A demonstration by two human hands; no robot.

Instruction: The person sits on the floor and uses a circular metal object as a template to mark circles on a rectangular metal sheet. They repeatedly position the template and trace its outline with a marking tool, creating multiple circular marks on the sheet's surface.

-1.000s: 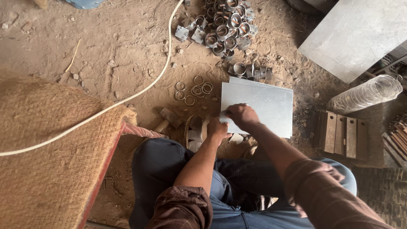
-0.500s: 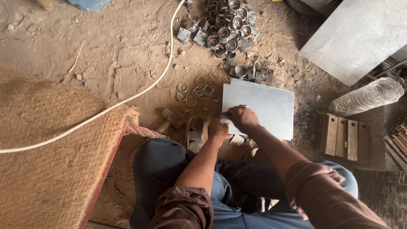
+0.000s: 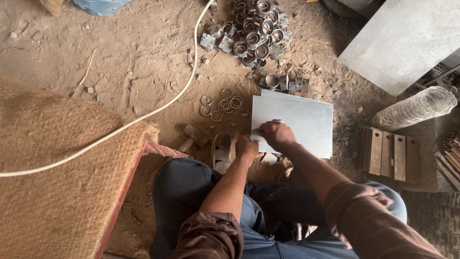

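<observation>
Dirt floor, sandy, littered w/ grit; woven mat at left, white cable across both. Metal sheet lies flat on floor ahead of person's knees. Right hand clenched on sheet's near-left edge. Left hand closed beside it, touching sheet's corner; what it grips: cannot tell. Pile of metal rings beyond, loose thin rings nearer. Vs 0.5 s ago: hands and sheet unchanged in position.

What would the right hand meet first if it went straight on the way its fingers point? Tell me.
The right hand rests on the near left edge of the metal sheet, fingers pointing up-left. Going on, it would likely reach the loose wire rings on the dirt first, though depth is unclear.
</observation>
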